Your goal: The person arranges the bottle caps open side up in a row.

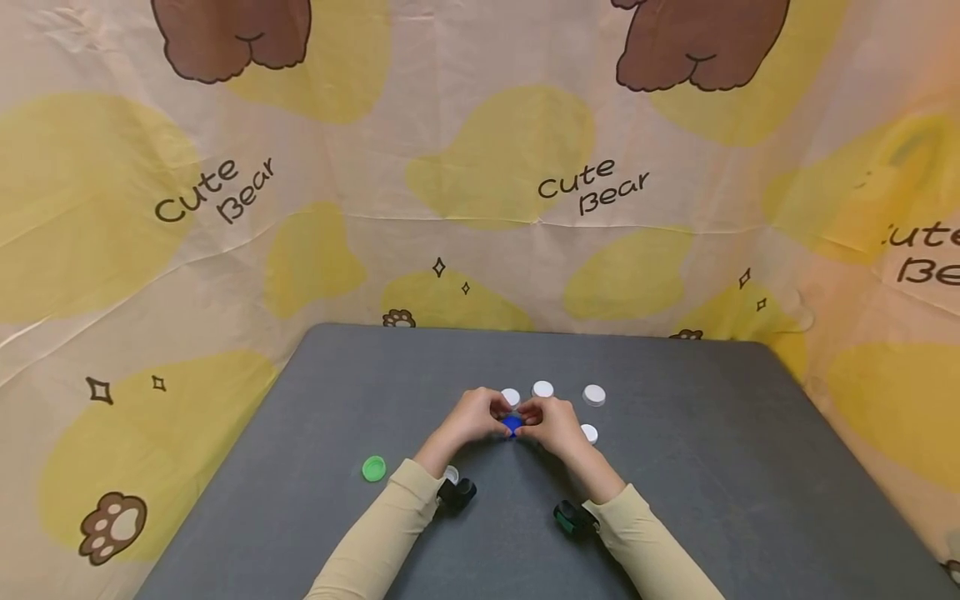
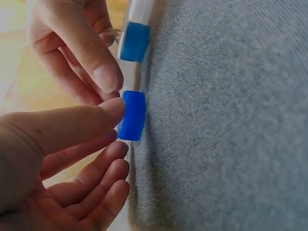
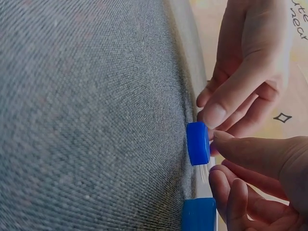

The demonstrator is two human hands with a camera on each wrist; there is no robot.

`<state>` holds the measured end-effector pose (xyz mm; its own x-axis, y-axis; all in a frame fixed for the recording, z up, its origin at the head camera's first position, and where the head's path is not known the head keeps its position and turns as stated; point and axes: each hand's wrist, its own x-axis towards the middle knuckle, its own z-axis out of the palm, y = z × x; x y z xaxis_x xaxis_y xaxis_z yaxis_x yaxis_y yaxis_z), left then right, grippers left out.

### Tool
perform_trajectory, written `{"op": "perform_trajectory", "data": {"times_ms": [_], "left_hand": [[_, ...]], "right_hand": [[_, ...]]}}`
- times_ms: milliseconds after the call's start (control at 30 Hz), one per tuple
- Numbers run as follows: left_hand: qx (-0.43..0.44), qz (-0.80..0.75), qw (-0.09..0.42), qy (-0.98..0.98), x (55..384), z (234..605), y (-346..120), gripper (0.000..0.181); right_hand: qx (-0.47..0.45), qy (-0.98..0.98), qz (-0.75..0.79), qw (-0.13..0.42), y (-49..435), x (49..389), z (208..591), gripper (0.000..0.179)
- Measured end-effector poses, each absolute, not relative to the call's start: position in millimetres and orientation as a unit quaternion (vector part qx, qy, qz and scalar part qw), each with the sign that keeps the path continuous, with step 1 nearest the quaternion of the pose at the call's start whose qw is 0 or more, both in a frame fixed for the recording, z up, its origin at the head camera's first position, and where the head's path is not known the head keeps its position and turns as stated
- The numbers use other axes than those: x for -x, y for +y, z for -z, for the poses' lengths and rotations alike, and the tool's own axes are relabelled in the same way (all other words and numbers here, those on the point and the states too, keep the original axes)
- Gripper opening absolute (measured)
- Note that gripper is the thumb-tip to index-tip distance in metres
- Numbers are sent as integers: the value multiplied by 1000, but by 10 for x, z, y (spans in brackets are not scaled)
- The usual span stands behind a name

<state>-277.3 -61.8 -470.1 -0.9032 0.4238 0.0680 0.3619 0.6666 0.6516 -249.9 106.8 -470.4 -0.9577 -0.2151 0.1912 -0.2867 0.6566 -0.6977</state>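
A small blue bottle cap (image 1: 512,425) lies between my two hands on the grey table. From the left, my left hand (image 1: 476,415) pinches it; in the left wrist view the thumb (image 2: 113,109) is at the cap's edge with a fingertip below. My right hand (image 1: 553,425) holds the cap's opposite side, its thumb (image 3: 226,143) bent close to the rim. Both hands' other fingers are loosely curled. White round caps (image 1: 542,389) sit just behind the hands. In the left wrist view, a blue-sided piece (image 2: 135,42) with a pale top stands past the right fingers.
Another white cap (image 1: 594,395) lies farther right, and one more white cap (image 1: 589,433) is beside the right hand. A green cap (image 1: 374,468) lies to the left. Partly behind the left wrist is a whitish cap (image 1: 451,474). Patterned cloth (image 1: 480,183) hangs behind the table.
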Motion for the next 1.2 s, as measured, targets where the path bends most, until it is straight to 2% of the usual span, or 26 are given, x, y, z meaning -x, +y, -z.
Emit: {"op": "perform_trajectory", "data": {"times_ms": [167, 1200], "left_hand": [[-211, -342, 59, 914, 2797, 4740, -596, 33], [-227, -324, 44, 918, 2782, 4748, -596, 29]], "right_hand": [[-136, -909, -391, 42, 1074, 2493, 4699, 30], [-161, -908, -386, 38, 1035, 2494, 4786, 28]]}}
